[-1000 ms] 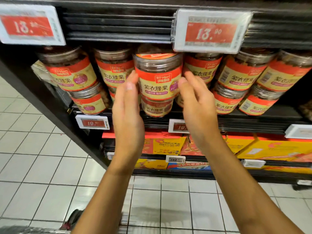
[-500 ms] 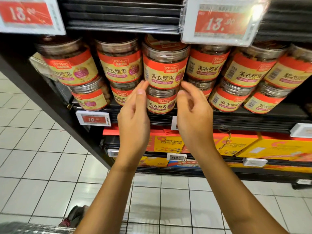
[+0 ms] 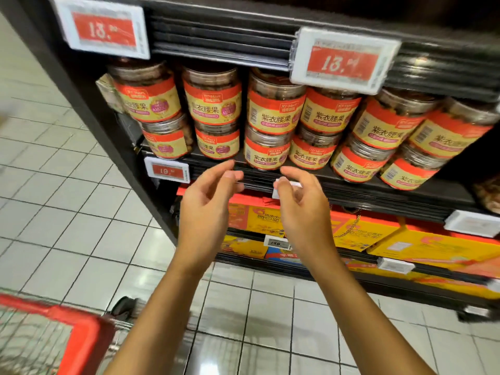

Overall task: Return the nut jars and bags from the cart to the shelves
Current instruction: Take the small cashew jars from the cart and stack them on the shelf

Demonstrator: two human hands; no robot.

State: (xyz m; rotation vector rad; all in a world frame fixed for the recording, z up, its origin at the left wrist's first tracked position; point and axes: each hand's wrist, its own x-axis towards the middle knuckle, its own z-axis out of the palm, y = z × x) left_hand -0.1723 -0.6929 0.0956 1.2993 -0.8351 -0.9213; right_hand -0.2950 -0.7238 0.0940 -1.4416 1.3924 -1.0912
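Several clear nut jars with red and yellow labels stand two high on the black shelf. One upper jar sits on a lower jar in the middle column. My left hand and my right hand hover just below and in front of that column, palms facing each other, fingers apart, holding nothing and touching no jar. The red rim of the cart shows at the bottom left; its contents are not visible.
White price tags hang from the shelf above, and a small one sits on the shelf edge. Yellow and orange gift boxes fill the lower shelves. White tiled floor spreads to the left.
Both hands have let go of the jar now stacked in the middle column and drawn back and down from the shelf. The view has tilted down, bringing the cart rim into sight.
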